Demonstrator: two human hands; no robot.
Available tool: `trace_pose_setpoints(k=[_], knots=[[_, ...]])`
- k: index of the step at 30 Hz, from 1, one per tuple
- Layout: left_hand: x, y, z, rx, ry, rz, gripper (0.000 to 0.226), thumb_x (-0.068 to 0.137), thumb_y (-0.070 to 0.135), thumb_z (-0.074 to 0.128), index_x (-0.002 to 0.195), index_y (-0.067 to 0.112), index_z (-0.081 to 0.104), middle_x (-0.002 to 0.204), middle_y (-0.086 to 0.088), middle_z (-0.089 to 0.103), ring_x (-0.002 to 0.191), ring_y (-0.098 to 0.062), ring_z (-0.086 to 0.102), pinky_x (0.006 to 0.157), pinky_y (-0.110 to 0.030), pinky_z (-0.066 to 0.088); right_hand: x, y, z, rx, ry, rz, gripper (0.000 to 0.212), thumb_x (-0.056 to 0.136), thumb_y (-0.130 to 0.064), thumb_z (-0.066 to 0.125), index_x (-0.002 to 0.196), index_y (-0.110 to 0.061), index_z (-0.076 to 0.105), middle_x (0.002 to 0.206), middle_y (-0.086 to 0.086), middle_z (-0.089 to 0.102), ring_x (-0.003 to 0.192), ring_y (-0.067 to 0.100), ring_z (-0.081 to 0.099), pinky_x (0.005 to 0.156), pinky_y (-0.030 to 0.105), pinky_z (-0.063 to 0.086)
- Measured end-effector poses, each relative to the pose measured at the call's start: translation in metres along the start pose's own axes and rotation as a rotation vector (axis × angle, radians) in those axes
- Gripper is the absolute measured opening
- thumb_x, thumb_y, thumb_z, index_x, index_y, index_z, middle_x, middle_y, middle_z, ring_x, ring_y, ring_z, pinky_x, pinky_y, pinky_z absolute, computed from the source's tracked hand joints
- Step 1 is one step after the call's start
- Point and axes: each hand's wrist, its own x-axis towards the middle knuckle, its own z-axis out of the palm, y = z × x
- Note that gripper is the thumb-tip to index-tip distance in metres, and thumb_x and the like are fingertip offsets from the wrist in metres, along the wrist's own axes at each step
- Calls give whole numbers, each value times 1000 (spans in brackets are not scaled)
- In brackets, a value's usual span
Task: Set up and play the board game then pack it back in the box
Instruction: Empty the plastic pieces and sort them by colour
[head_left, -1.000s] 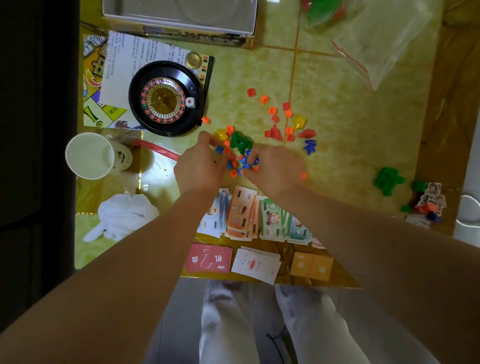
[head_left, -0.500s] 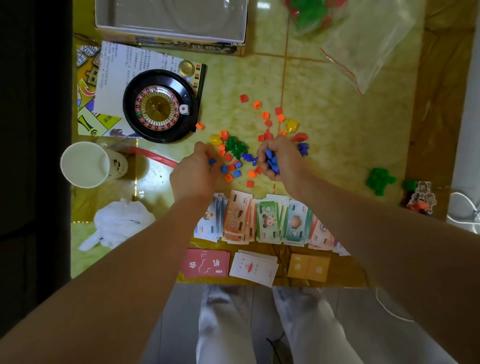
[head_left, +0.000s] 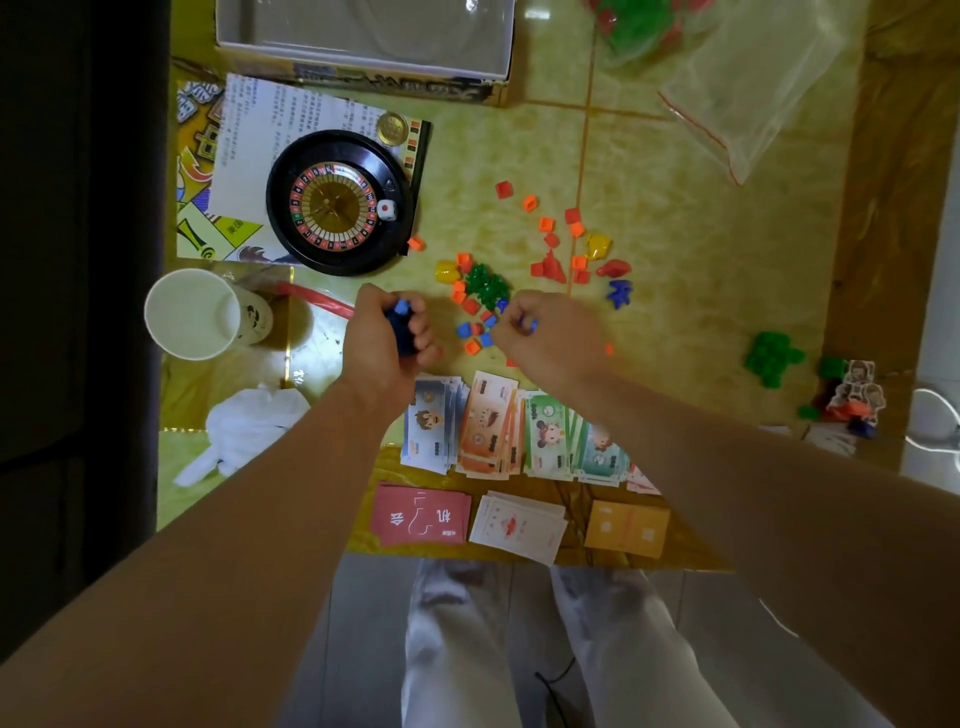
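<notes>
Paper cup (head_left: 192, 314) was seen upright at the far left of the desk (head_left: 701, 291), with a white cloth (head_left: 249, 431) lying nearer the person. Farther back, a roulette wheel (head_left: 337, 202) was set on a printed sheet (head_left: 280, 130), a white die (head_left: 387, 210) resting on its rim, and the open box (head_left: 358, 85) lay behind it. The left hand (head_left: 384, 338) was held to the right of the cup, its fingers (head_left: 423, 332) curled round a stack of blue pieces (head_left: 402, 325). Between the two hands, small orange, red, blue and green loose pieces (head_left: 470, 306) were scattered on the desk. The right hand (head_left: 550, 338) was lowered at their right edge, its fingers pinching a single blue piece (head_left: 527, 325). Banknotes (head_left: 488, 431) were fanned out below the hands, and three card decks (head_left: 517, 527) were laid nearer the desk's edge. A clear plastic bag (head_left: 753, 88) lay at the far right rear, and a green pile (head_left: 771, 356) sat well apart at the right
</notes>
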Motion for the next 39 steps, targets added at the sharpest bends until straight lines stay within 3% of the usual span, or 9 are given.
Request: trace_pose_setpoints(k=[5, 10, 15, 20, 23, 25, 29, 34, 39], knots=[[-2, 0, -6, 96, 34, 18, 31, 89, 18, 30, 60, 14, 39, 59, -2, 50, 50, -15, 41, 41, -18, 32, -1, 2, 10, -280, 15, -157, 12, 83, -30, 65, 94, -29, 62, 55, -13, 39, 55, 11, 47, 47, 25, 27], [5, -10, -2, 502, 157, 246, 42, 97, 25, 49, 57, 14, 46, 54, -2, 45, 56, -21, 47, 49, -23, 42, 1, -2, 15, -469, 46, -211, 11, 92, -28, 58, 102, -24, 62, 74, -4, 58, 66, 18, 53, 51, 28, 29], [6, -22, -2, 1099, 103, 519, 11, 91, 33, 60, 82, 27, 59, 56, 9, 50, 50, -7, 46, 51, -27, 37, 4, 1, 13, -465, 88, -233, 10, 90, -27, 57, 96, -23, 65, 72, -3, 62, 69, 22, 62, 49, 27, 28], [5, -29, 1, 1336, 129, 564, 15, 85, 30, 67, 95, 26, 56, 57, 7, 49, 62, -19, 54, 55, -30, 41, 2, 11, -1, -369, 133, -198, 9, 88, -29, 61, 91, -23, 66, 58, -13, 45, 59, 11, 52, 44, 20, 21], [6, -27, 2, 1414, 159, 605, 11, 86, 28, 64, 95, 26, 58, 62, 5, 53, 68, -24, 58, 55, -31, 41, 2, 17, -7, -370, 78, -192, 15, 88, -40, 63, 96, -27, 63, 64, -13, 50, 65, 10, 54, 49, 24, 34], [6, -27, 1, 1422, 149, 603, 10, 86, 29, 63, 96, 27, 60, 66, 6, 56, 71, -22, 59, 57, -31, 42, 2, 19, -6, -400, 69, -206, 22, 86, -44, 65, 101, -28, 63, 75, -10, 57, 71, 14, 59, 53, 27, 37], [3, -25, 4, 1377, 174, 594, 13, 90, 34, 55, 97, 24, 59, 64, 9, 53, 71, -18, 56, 58, -29, 36, 3, 16, -1, -482, 118, -196, 27, 89, -42, 63, 109, -25, 58, 78, -10, 48, 64, 13, 48, 46, 24, 20], [-1, -23, 2, 1233, 190, 525, 28, 92, 24, 36, 64, 23, 39, 64, -7, 53, 64, -25, 47, 56, -32, 30, 7, 15, 0, -533, 126, -194, 20, 92, -38, 59, 107, -25, 61, 80, -4, 65, 71, 17, 59, 48, 26, 24], [5, -19, 6, 678, 104, 326, 48, 92, 31, 45, 45, 21, 40, 52, -7, 32, 50, -18, 27, 55, -30, 26, 6, 12, -4, -246, 148, -102, 14, 91, -32, 53, 89, -20, 59, 65, -6, 57, 57, 13, 52, 47, 23, 31]])
